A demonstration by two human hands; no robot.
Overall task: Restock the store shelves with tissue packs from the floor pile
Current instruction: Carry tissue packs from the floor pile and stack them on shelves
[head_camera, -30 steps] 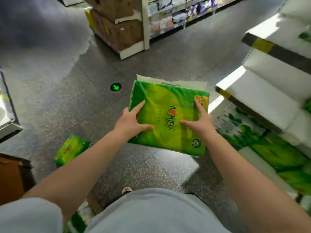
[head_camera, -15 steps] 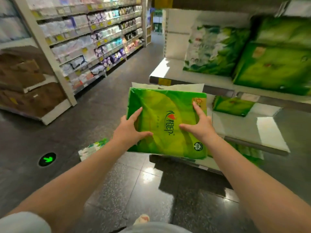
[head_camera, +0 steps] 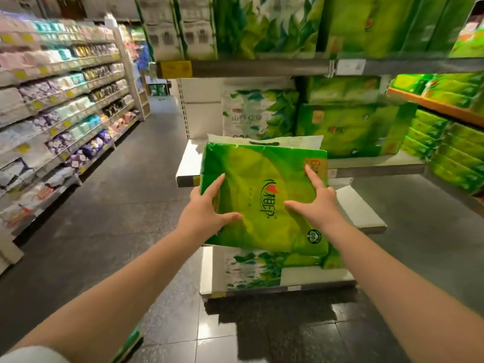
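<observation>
A green tissue pack [head_camera: 264,195], printed with a red heart logo and a round "100%" seal, is gripped by the left hand [head_camera: 203,213] and right hand [head_camera: 318,205], in front of the middle shelf [head_camera: 372,163].

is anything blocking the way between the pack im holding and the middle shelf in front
Nothing visible blocks it. The green tissue pack, held by the left hand and right hand, is right in front of the middle shelf, whose left end is bare. Stocked packs fill the shelf further right, so aim left.
</observation>
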